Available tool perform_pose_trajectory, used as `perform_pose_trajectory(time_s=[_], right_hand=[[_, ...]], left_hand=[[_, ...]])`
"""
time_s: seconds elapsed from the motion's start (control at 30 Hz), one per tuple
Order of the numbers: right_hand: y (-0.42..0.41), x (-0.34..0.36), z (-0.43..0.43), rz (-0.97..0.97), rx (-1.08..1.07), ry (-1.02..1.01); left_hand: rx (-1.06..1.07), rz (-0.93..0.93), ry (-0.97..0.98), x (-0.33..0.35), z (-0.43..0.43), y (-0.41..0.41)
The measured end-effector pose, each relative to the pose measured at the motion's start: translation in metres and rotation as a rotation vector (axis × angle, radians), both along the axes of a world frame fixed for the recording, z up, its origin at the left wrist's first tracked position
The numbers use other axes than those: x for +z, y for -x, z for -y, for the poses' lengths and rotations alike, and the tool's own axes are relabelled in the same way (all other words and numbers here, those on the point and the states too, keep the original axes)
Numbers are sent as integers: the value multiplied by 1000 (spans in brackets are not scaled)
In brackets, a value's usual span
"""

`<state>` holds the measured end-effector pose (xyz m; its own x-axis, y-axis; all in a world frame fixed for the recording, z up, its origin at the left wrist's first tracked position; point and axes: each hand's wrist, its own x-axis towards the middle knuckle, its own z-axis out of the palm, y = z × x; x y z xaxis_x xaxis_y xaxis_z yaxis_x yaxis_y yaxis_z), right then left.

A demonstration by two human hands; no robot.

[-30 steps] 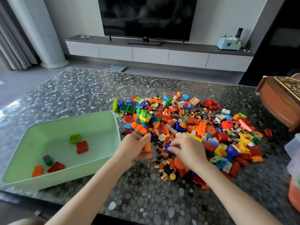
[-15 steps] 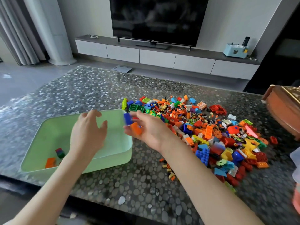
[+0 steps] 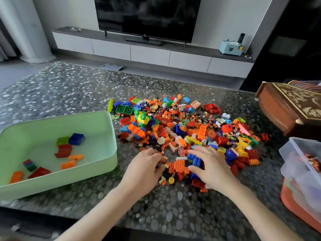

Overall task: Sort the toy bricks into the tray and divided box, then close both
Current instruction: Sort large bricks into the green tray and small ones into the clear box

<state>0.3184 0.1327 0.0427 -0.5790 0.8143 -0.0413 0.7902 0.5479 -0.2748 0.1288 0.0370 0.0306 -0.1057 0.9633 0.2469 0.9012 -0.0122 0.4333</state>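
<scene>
As left hand, right hand claw one pile, grips unclear: tray, eight bricks.

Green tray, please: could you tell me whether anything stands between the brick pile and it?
Nothing visible does. The green tray sits uncovered just left of the brick pile, with only tabletop between them.

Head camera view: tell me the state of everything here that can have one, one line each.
Pale green plastic tray: uncovered, a few bricks inside.
Pile of mixed toy bricks: loose on the table, unsorted.
Clear plastic box: partly in view, lid unclear.
Black television: screen dark.
Left hand: fingers curled into the pile, grip unclear.
Right hand: fingers spread over the pile, grip unclear.
</scene>
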Motion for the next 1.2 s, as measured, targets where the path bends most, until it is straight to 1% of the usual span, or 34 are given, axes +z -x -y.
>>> perform_pose_trajectory(time_s=[0.03,0.1,0.2,0.23,0.27,0.33,0.37,0.4,0.47,0.53,0.6,0.63,0.7,0.77,0.9,1.0,1.03,1.1,1.17,1.2], right_hand=[[-2,-4,0,13,7,-13],[-6,-8,-3,-61,-13,7],[-6,-9,-11,-178,-61,-5],[-6,-9,-15,-174,-63,2],[-5,-9,-18,-130,-45,20],[-4,-10,-23,21,-3,38],[-4,-10,-25,54,7,32],[-4,-10,-26,45,8,21],[-7,-10,-26,-53,8,-30],[-15,-8,-26,-258,-48,-13],[-22,-5,-27,-498,-167,112],[-24,-3,-28,-561,-228,175],[-26,-2,-30,-614,-327,292],[-27,3,-30,-756,-406,446],[-31,18,-27,-1219,-534,935],[-39,19,-24,-1399,-600,1266],[-42,17,-23,-1468,-585,1362],[-47,14,-20,-1619,-558,1485],[-49,15,-16,-1705,-573,1525],[-49,16,-14,-1703,-595,1507]], left_hand=[[-24,-11,38,-5,-4,-8],[-46,-22,91,-11,-10,-24],[-29,18,94,-15,-19,-36],[-13,48,82,-15,-23,-39],[1,69,74,-15,-27,-41],[9,67,89,-15,-35,-44],[4,52,112,-14,-38,-45],[-6,30,138,-14,-41,-46],[-30,-3,184,-12,-45,-44],[-41,14,227,-12,-46,-40],[-19,45,231,-12,-46,-33],[8,59,212,-12,-47,-30],[78,68,158,-13,-48,-24],[151,53,117,-14,-50,-18],[211,38,115,-16,-53,-16],[220,11,37,-14,-50,-21],[191,-8,-18,-12,-48,-24],[35,-43,-90,-8,-42,-32],[-149,-95,-40,-6,-38,-44],[-204,-131,7,-6,-38,-51]])
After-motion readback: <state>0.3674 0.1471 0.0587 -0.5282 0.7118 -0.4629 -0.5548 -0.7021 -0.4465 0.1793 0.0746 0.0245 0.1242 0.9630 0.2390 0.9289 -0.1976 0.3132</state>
